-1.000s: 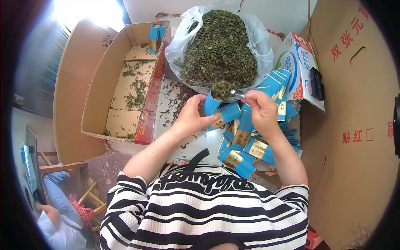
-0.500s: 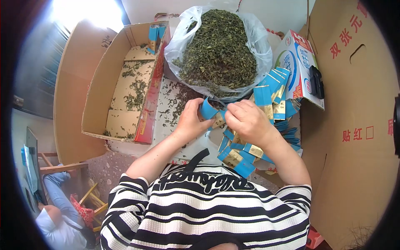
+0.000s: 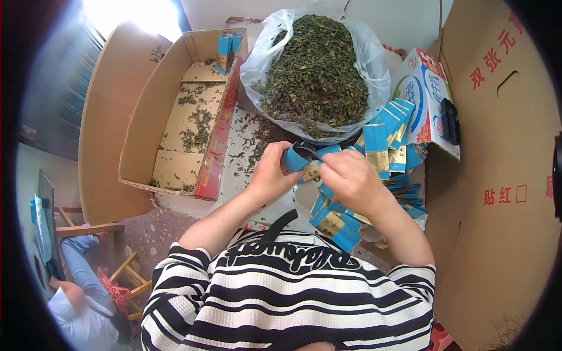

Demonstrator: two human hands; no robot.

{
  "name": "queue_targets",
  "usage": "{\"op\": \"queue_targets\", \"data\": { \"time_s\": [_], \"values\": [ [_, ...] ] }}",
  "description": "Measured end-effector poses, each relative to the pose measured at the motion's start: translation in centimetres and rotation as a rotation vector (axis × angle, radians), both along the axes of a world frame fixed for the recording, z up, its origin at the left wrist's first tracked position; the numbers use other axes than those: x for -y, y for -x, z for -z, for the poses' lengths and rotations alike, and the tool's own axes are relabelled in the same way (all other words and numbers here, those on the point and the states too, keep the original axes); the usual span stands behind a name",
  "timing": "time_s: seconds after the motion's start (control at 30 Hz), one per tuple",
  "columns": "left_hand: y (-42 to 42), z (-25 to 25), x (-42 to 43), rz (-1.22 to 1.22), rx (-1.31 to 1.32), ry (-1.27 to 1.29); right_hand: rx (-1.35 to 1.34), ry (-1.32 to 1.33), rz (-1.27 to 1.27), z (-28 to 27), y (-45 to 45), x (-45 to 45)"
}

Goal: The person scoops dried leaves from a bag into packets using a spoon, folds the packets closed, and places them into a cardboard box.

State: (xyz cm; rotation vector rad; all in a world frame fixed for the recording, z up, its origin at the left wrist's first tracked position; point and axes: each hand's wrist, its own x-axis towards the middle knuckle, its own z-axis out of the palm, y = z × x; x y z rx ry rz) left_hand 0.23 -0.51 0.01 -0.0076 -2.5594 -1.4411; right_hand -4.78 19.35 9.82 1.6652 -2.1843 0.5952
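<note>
Black and white stripes are worn on the shirt (image 3: 293,286); the packets (image 3: 377,149) are coloured blue and gold.

Red-printed cardboard (image 3: 497,245) at right, blue-clad person (image 3: 85,316) at lower left.

The person's bare left hand (image 3: 274,176) grips with curled fingers and thumb, just beside the bare, pinching right hand (image 3: 351,180); both bare forearms (image 3: 221,217) converge over the tabletop's (image 3: 280,206) near edge

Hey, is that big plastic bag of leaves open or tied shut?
Open: the plastic bag has its sides spread apart, exposing the heaped leaves.
</note>
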Motion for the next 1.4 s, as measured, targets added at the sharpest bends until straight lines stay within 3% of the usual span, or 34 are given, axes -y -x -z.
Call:
{"op": "queue_targets", "data": {
  "time_s": [0.2, 0.27, 0.4, 0.53, 0.67, 0.73, 0.83, 0.93, 1.07, 1.13, 1.2, 1.4],
  "values": [
    [-0.3, -1.2, 0.7, -0.028, -0.124, -0.030, 0.073, 0.293, 0.166, -0.3, -0.4, -1.8],
    [-0.1, -1.1, 1.0, 0.075, 0.153, -0.031, 0.183, 0.362, 0.259, 0.1, -0.7, -2.1],
    [-0.5, -0.4, 1.1, 0.047, 0.084, -0.130, 0.200, 0.409, 0.289, 0.8, -1.2, -2.6],
    [-1.7, -7.9, 2.0, 0.042, 0.138, -0.209, 0.284, 0.445, 0.332, 1.0, -1.7, -3.7],
    [-1.0, -13.9, 6.1, 0.094, 0.019, -0.255, 0.403, 0.563, 0.322, 1.4, -2.5, -4.0],
    [0.0, -17.9, 8.1, 0.006, 0.010, -0.239, 0.395, 0.492, 0.334, 1.9, -2.9, -4.4],
    [4.5, -19.7, 12.8, -0.095, -0.061, -0.091, 0.437, 0.513, 0.329, 1.9, -3.7, -4.4],
    [10.1, -16.9, 18.4, -0.224, -0.137, -0.010, 0.438, 0.492, 0.350, 1.9, -4.3, -4.7],
    [16.5, -11.6, 24.3, -0.309, -0.004, -0.007, 0.458, 0.497, 0.466, 1.8, -5.0, -4.3],
    [18.4, -9.6, 25.2, -0.294, 0.092, -0.058, 0.503, 0.491, 0.505, 2.2, -5.4, -4.4],
    [19.8, -7.4, 25.3, -0.483, 0.142, 0.086, 0.491, 0.474, 0.525, 2.4, -5.6, -4.5],
    [22.7, -4.4, 25.3, -0.567, 0.233, 0.189, 0.507, 0.422, 0.530, 3.5, -6.0, -4.6]
  ]
}}
